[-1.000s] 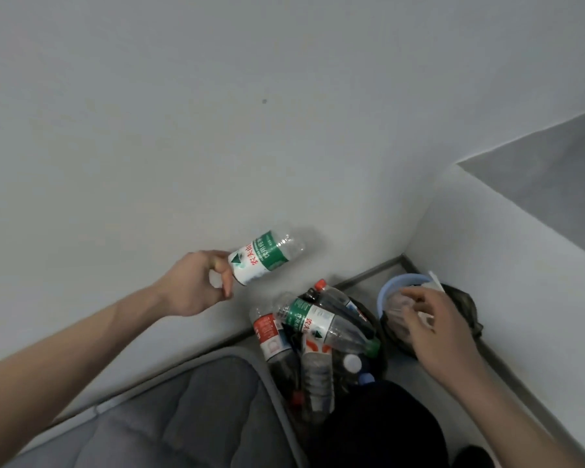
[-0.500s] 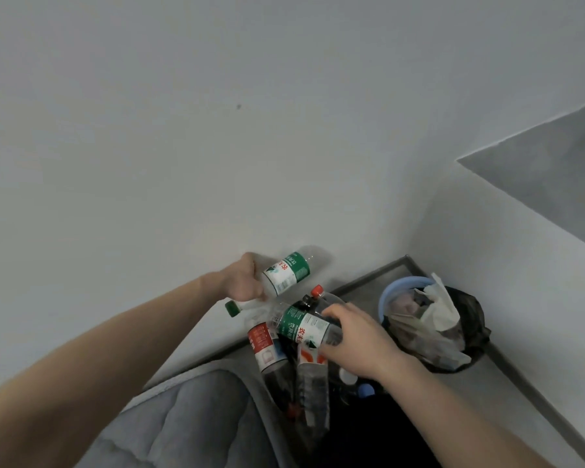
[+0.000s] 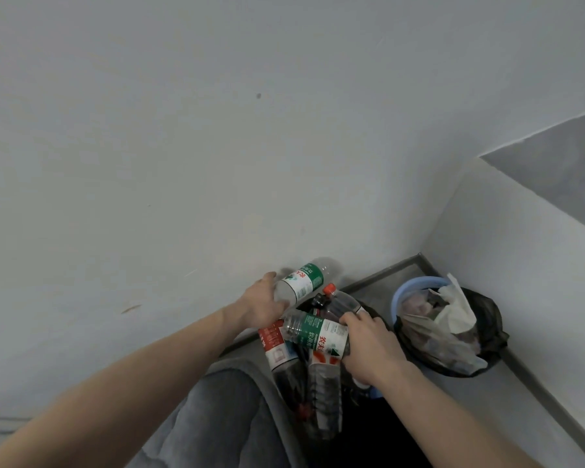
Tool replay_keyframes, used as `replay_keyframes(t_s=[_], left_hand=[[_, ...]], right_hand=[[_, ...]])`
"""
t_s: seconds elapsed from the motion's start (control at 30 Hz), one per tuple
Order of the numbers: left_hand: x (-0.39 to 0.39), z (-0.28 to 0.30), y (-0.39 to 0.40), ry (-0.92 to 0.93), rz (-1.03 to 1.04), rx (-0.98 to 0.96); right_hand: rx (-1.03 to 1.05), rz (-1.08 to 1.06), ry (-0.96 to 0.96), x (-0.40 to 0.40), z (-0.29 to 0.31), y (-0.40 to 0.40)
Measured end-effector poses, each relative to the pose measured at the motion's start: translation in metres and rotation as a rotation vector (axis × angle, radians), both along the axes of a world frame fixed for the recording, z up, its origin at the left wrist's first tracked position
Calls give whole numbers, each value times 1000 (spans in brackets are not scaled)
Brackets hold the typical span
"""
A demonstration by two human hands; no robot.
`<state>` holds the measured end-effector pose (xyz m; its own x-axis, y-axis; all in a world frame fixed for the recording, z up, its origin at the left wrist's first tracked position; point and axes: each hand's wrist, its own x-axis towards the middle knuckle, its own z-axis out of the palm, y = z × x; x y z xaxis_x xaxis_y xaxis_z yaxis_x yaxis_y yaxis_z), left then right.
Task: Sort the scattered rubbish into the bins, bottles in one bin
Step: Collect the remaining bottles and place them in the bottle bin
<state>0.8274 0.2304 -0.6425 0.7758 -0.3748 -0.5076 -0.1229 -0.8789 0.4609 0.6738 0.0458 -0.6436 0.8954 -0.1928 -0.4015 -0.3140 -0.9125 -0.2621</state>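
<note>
green-labelled bottle [image 3: 301, 281] sits in the left hand's [image 3: 260, 305] grip; right hand [image 3: 368, 346] grips another bottle [image 3: 314, 332].

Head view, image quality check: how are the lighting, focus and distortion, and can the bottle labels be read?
Head view: dim, flat lighting with a grey cast and no glare; wide-angle bending shows in the wall edges; the bottle in the left hand is slightly soft, label print unreadable; the bottle bin interior is lost in shadow.
</note>
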Motion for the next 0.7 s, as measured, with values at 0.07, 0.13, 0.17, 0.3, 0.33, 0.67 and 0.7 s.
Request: replay_keyframes(t_s=[0.07,0.13,0.17,0.3,0.33,0.67,0.7], left_hand=[[-8,-6,2,-30,-7,35],[-15,-10,4,-82,-13,72],[-20,-12,4,-97,-9,84],[-30,-23,2,-98,3,99],[-31,-24,2,-99,8,97],[-29,-25,12,-145,305,29],[-26,-25,13,-81,371,40]], right_hand=[[-9,-28,5,-4,1,-1],[-13,-54,-3,-7,1,-2],[-15,-58,-5,-8,1,-2],[-5,-69,-11,-9,4,0],[-3,-74,-12,-8,4,0],[2,-67,-3,-6,1,3],[3,-60,-1,-6,0,3]])
